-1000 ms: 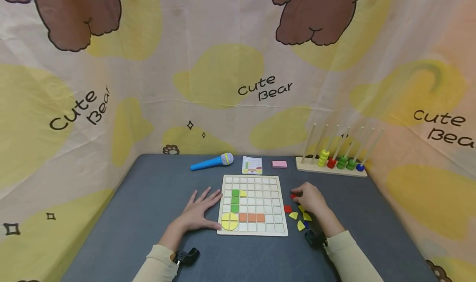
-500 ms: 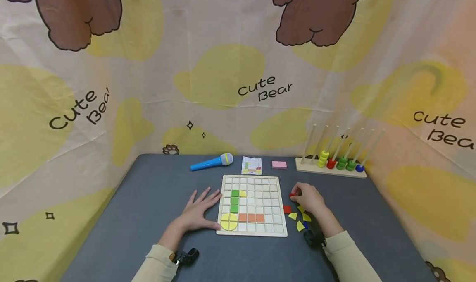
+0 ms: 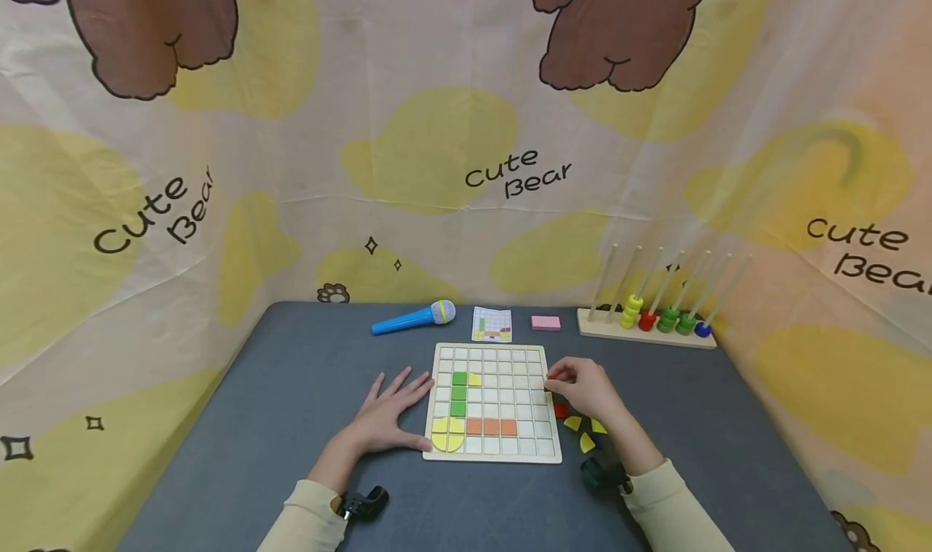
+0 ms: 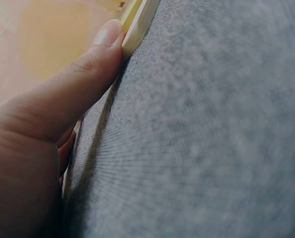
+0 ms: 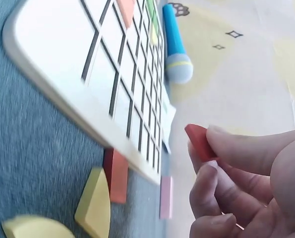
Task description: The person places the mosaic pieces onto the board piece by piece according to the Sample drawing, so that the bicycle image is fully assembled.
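My left hand (image 3: 386,418) lies spread at the left side of a white grid board (image 3: 492,458), its thumb touching the near-left corner and its fingertips at the side edge. On the board sit green squares (image 3: 458,392), orange squares (image 3: 490,427), a small yellow piece (image 3: 475,380) and a yellow circle made of quarter pieces (image 3: 441,443). Between thumb and fingers, my right hand (image 3: 586,386) pinches a small red piece with a curved edge (image 5: 199,141), held at the board's right edge. Beneath that hand are a loose red block (image 5: 118,176) and yellow wedge pieces (image 3: 586,443).
Behind the board lie a blue toy microphone (image 3: 408,320), a printed pattern card (image 3: 492,324) and a pink block (image 3: 545,323). A bead counting rack (image 3: 655,336) with upright pegs stands at the back right. A printed cloth (image 3: 437,147) hangs behind the table.
My right hand has picked up the red piece and carried it left to the board's right edge. The left hand stays in place.
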Tool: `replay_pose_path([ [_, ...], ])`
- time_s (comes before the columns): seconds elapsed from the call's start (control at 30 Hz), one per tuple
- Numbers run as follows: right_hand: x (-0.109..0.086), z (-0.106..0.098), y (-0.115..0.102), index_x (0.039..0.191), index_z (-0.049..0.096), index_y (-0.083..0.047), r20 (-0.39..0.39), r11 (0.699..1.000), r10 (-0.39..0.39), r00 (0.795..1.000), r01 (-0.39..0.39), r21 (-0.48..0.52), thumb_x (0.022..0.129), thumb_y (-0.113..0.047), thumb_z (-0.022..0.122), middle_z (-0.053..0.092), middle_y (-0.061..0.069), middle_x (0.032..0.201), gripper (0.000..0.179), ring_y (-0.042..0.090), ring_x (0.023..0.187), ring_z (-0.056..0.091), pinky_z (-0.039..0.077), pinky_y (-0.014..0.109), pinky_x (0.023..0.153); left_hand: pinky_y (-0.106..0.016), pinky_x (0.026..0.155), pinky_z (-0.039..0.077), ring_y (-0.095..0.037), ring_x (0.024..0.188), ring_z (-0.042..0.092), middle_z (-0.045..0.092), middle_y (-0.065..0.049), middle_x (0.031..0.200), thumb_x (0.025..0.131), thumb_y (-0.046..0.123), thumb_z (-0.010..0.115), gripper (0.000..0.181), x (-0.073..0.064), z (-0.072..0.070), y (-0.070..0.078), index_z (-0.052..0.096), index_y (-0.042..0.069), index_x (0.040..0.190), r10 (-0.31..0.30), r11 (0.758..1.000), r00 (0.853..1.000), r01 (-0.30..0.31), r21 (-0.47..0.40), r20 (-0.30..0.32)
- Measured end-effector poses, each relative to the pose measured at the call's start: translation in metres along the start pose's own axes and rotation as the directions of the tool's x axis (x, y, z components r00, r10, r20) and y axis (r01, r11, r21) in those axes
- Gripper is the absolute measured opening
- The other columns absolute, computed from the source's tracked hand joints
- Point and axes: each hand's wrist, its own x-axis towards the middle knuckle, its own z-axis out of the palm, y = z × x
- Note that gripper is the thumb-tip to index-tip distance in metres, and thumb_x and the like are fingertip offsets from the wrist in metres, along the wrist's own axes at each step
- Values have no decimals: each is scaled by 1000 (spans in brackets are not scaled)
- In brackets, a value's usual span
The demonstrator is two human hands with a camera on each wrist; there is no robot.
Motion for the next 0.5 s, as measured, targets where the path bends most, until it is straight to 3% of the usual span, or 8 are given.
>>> replay_pose_path([
  [0.27, -4, 12, -8, 87, 78, -14, 55, 999, -21, 998, 19, 30, 85, -16, 82, 71, -2, 80, 5, 18, 74, 57, 49, 27, 60, -63, 122, -4, -29, 158, 8, 25, 8, 167, 68, 82, 71, 114, 1, 1, -1, 29, 30, 161, 0, 1000, 1000, 0, 7, 0],
  [0.5, -5, 27, -10, 80, 77, -18, 98, 1000, 10, 995, -12, 17, 85, -18, 83, 68, -4, 74, 7, 17, 73, 54, 43, 29, 61, -63, 122, -4, -29, 158, 9, 25, 8, 167, 68, 82, 71, 114, 1, 1, -2, 30, 30, 160, -2, 1000, 1000, 2, -9, -3],
])
